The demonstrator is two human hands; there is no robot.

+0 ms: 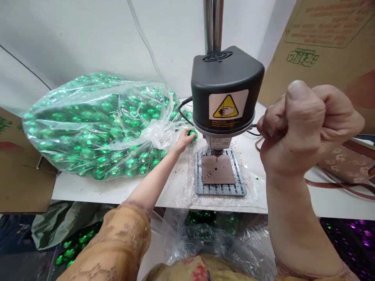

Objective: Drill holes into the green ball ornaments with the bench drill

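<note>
A small bench drill [225, 93] with a black motor housing stands on a white table [117, 187]; its bit hangs just above a brown board [218, 169] on the slotted metal base [240, 189]. My left hand [184, 140] reaches out to the left of the drill and pinches a shiny green bead [192, 135] beside the mouth of a clear plastic bag [96, 125] full of green beads. My right hand [304, 128] is raised close to the camera in a fist, fingers wrapped round something hidden, at the drill's right side.
Cardboard boxes lean at the left [17, 168] and back right [322, 50]. A brown patterned bag with straps [348, 164] lies at right. More plastic with green beads [205, 226] sits under the table edge, purple ones [357, 234] at lower right. Dark chips litter the table.
</note>
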